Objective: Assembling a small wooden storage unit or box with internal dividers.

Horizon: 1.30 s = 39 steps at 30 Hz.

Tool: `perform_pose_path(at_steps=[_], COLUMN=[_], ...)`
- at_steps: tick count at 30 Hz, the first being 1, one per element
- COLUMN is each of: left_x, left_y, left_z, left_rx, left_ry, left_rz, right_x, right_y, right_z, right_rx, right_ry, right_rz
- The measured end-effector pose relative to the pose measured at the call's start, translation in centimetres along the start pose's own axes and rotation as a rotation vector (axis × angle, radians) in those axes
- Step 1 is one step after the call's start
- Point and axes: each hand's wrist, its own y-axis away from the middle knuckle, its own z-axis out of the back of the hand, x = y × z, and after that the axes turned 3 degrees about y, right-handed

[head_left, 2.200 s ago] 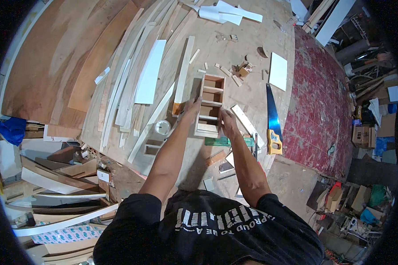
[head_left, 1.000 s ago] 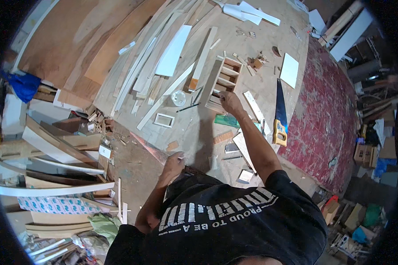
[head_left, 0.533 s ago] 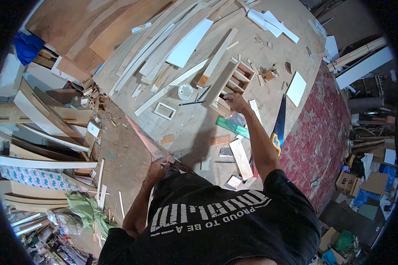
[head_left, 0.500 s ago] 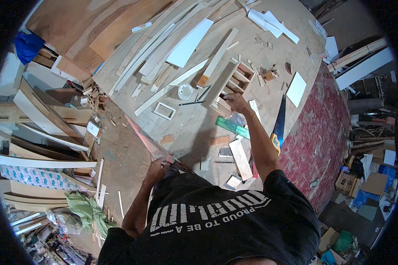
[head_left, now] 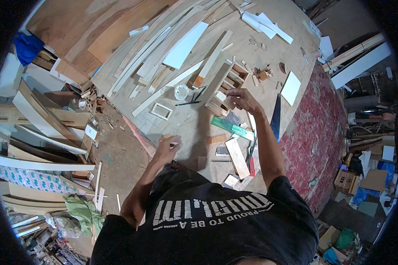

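Observation:
A small wooden case with several compartments (head_left: 216, 110) stands on the worktable. At its near end, the fingers of my right hand (head_left: 245, 101) are closed on a small pale wooden piece (head_left: 228, 103), partly hidden by the fingers. My left hand (head_left: 166, 150) hovers over the table's near edge, fingers loosely bent and apart, with nothing visible in them. Close to the case lie a green strip (head_left: 232, 127), a pale wooden board (head_left: 237, 158) and a handsaw (head_left: 276, 118), its handle hidden behind my right forearm.
A small white rectangular frame (head_left: 162, 111), a clear round container (head_left: 181, 92) and dark pencil-like sticks lie left of the case. Long wooden strips (head_left: 154, 57) and a white panel (head_left: 185, 45) cover the far left. A white board (head_left: 291, 88) lies right. Curved panels (head_left: 48, 115) lean at left.
My left hand has risen from the table edge and moved forward. My right hand has drawn back slightly rightward, and a pale wooden piece now shows at its fingers.

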Motion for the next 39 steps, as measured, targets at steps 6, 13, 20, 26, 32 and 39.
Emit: perform_pose_path(at_steps=[6, 13, 20, 26, 32, 39], left_x=[-3.9, -3.0, -1.7, 0.1, 0.1, 2.9], left_y=[-3.7, -3.1, 0.1, 1.7, 2.6, 2.0], left_z=[-1.9, -1.4, 0.4, 2.0, 4.4, 7.9], left_rx=[-0.025, -0.01, 0.029, 0.026, 0.06, 0.025], left_ry=[0.682, 1.127, 1.293, 1.381, 1.308, 0.462], left_rz=[0.281, 0.204, 0.25, 0.243, 0.213, 0.052], right_x=[6.7, 10.0, 9.0, 8.4, 5.8, 5.3], right_y=[3.9, 6.2, 6.7, 7.6, 5.7, 3.2], right_z=[-6.9, -16.5, -20.1, -20.9, -23.6, -25.9], right_rx=[-0.021, -0.039, -0.015, -0.002, 0.08, 0.067], right_ry=[0.016, 0.279, 0.288, 0.298, 0.213, 0.348], right_rz=[-0.049, 0.178, 0.292, 0.032, 0.176, 0.313])
